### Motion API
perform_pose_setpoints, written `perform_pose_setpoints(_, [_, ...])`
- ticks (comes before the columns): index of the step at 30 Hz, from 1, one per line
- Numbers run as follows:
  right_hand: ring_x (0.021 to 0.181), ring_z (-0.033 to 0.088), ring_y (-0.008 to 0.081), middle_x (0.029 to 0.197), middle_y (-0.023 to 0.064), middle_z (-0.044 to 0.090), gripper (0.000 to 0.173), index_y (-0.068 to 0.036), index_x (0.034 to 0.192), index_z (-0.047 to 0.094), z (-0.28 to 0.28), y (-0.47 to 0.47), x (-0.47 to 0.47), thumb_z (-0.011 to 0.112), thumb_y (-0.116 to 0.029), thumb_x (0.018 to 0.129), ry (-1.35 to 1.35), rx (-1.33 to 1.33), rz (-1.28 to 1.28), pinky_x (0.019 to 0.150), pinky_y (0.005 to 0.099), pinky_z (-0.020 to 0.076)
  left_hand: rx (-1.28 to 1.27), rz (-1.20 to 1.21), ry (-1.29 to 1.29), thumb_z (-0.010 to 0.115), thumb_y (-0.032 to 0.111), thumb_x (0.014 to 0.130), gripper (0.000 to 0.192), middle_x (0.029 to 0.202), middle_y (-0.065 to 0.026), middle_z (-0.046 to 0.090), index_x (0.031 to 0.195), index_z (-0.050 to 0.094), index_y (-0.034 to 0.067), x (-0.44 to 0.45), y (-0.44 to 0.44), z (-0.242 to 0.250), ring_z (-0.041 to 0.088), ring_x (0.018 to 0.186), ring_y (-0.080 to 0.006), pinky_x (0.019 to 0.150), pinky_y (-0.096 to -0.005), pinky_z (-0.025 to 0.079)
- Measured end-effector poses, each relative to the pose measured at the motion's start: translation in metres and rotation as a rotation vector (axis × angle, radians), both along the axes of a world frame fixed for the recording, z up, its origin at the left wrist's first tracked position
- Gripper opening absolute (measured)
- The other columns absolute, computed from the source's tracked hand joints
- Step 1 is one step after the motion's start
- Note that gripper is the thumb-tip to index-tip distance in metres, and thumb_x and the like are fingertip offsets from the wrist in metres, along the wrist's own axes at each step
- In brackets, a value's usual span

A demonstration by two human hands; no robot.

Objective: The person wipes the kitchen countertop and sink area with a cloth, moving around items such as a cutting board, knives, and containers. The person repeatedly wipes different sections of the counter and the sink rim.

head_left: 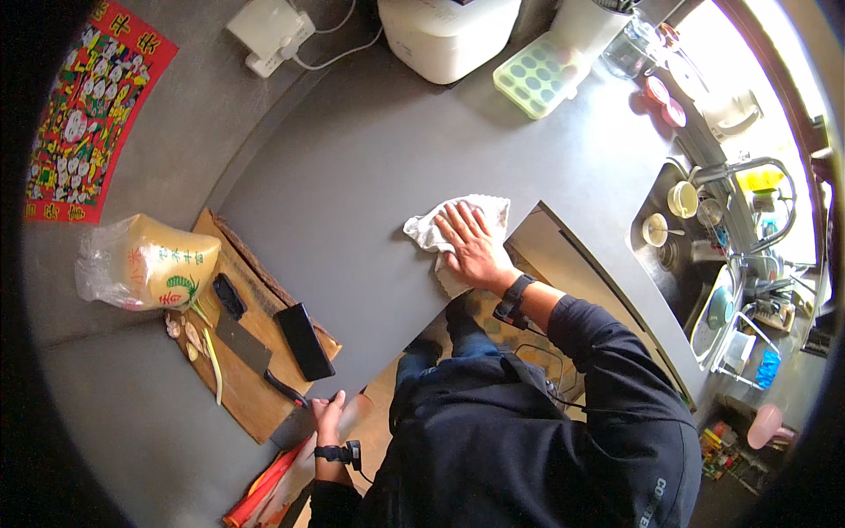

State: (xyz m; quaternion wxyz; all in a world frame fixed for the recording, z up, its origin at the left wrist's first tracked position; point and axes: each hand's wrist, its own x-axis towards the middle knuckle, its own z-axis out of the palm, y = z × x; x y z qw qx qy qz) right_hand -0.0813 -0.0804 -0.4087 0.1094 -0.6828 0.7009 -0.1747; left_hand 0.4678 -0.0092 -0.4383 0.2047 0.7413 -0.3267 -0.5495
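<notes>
Flat on a white cloth (pixel 488 206), my right hand (pixel 472 247) presses it against the grey countertop (pixel 330 185) near the front edge and an inside corner. My left hand (pixel 325 416) is at the counter edge, beside the black handle of a kitchen knife (pixel 244 344). Its finger side is partly hidden, so I cannot tell whether it grips anything. The knife lies on a wooden cutting board (pixel 264 422). A black smartphone (pixel 305 342) rests on the board too, along with a small dark object (pixel 230 297), a spring onion stalk (pixel 212 366) and several garlic cloves (pixel 191 336).
A bag of yellow grain (pixel 158 264) leans on the board's far end. Along the back stand a white appliance (pixel 449 39) and a green lidded tray (pixel 538 79). Cups and a bowl sit by the steel sink (pixel 643 218) at right. Red packaging (pixel 270 475) hangs below my left hand.
</notes>
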Motion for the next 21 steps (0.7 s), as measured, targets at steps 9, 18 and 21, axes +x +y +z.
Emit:
perform_pose_setpoints(9, [0.156, 0.026, 0.0396, 0.167, 0.0221, 0.032, 0.066, -0.010, 0.162, 0.034, -0.018, -0.021, -0.161, 0.049, -0.029, 0.100, 0.169, 0.115, -0.502, 0.127, 0.0501, 0.0209, 0.034, -0.090, -0.223, 0.092, 0.018, 0.078, 0.050, 0.097, -0.0065, 0.064, 0.105, 0.052, 0.002, 0.027, 0.012, -0.034, 0.064, 0.086, -0.0169, 0.080, -0.0345, 0.056])
perform_pose_setpoints(18, [0.160, 0.019, 0.0363, 0.171, 0.0225, 0.023, 0.073, -0.009, 0.166, 0.022, -0.029, -0.039, 0.024, 0.045, -0.030, 0.101, 0.294, 0.095, -0.247, 0.130, 0.0531, 0.0118, -0.065, -0.217, -0.379, 0.092, 0.030, 0.075, 0.050, 0.094, -0.0121, 0.071, 0.099, 0.062, -0.002, 0.009, 0.013, -0.030, 0.069, 0.085, -0.0247, 0.078, -0.0395, 0.055])
perform_pose_setpoints(21, [0.160, 0.019, 0.0364, 0.170, 0.0214, 0.026, 0.076, -0.009, 0.165, 0.029, -0.008, -0.016, 0.126, 0.053, -0.028, 0.095, 0.122, 0.041, -0.104, 0.130, 0.0525, 0.0126, -0.040, -0.271, -0.538, 0.094, 0.043, 0.074, 0.062, 0.089, -0.0113, 0.064, 0.095, 0.054, 0.001, -0.002, 0.014, -0.013, 0.064, 0.081, -0.0264, 0.072, -0.0403, 0.052])
